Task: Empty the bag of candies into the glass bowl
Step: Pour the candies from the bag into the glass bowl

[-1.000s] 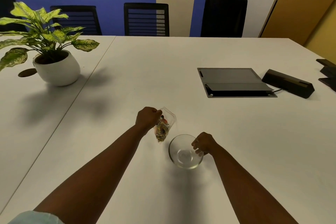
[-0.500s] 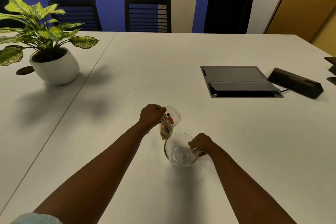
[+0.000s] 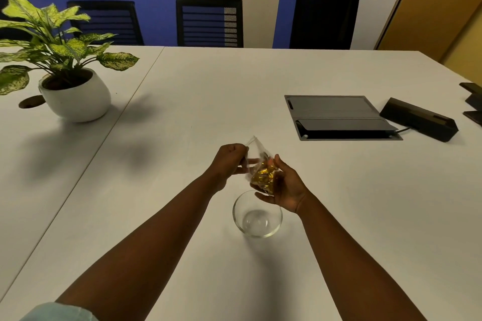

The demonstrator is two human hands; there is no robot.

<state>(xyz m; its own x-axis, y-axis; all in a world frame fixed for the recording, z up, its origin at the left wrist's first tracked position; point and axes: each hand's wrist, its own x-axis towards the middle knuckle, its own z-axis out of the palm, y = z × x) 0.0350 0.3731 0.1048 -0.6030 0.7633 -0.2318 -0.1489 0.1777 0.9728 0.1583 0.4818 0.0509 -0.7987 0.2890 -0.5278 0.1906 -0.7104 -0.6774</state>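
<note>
Both hands hold the clear bag of candies [image 3: 262,172] just beyond the empty glass bowl [image 3: 257,214]: the left hand [image 3: 229,161] in a closed grip at its top, the right hand [image 3: 285,185] cupped loosely beneath. To pour well, bring the bag's mouth over the bowl before tipping.

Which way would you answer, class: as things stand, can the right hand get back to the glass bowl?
Probably yes. The right hand hangs just above the glass bowl with nothing between them, but it cradles the bag of candies.

Hands: two, left hand [image 3: 228,161] and right hand [image 3: 285,187]
Candy bag [image 3: 260,167]: one
Glass bowl [image 3: 257,214]: one
Potted plant [image 3: 75,91]: one
Chairs [image 3: 210,22]: three are counted
</note>
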